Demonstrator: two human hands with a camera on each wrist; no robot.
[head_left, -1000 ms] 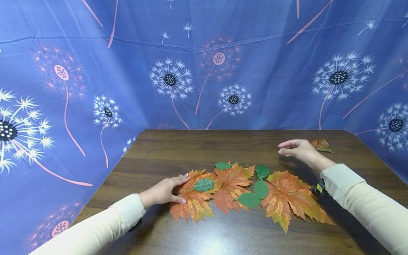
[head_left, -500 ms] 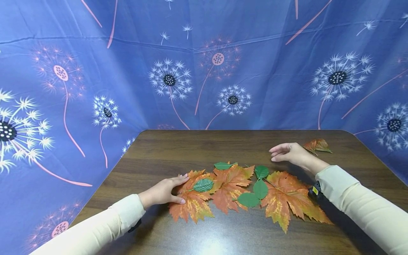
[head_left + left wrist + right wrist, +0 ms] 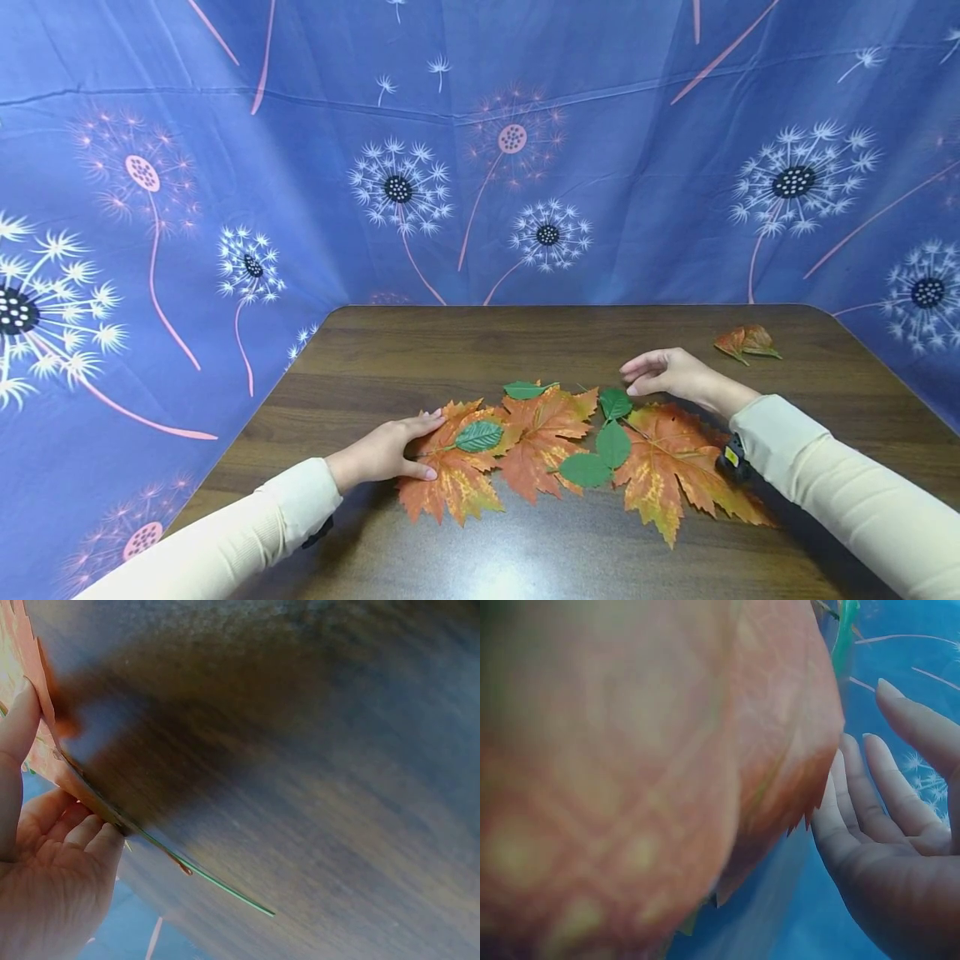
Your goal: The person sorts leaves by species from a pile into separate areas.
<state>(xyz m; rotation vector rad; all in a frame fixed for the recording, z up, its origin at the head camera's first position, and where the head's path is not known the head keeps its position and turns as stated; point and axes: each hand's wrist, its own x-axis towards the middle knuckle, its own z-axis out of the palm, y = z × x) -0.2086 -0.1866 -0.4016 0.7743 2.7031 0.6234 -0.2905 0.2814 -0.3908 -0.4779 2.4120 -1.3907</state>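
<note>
Three large orange maple leaves lie in a row on the wooden table. My left hand rests on the left maple leaf, thumb and fingers spread along its edge. That leaf bears a small green leaf. In the left wrist view the thumb lies over the leaf's surface. My right hand holds nothing, its fingers apart near a dark green leaf. Below its wrist lies the right maple leaf. In the right wrist view, orange leaf fills the space beside the relaxed hand.
The middle maple leaf has a green leaf at its top. Two more green leaves, one round and one oval, bridge the middle and right maple leaves. Small brownish-orange leaves lie at the back right. A blue dandelion-print cloth hangs behind the table.
My right hand has moved left and toward me, away from the small brownish-orange leaves, which show more fully. My left hand stays in place on the maple leaf.
</note>
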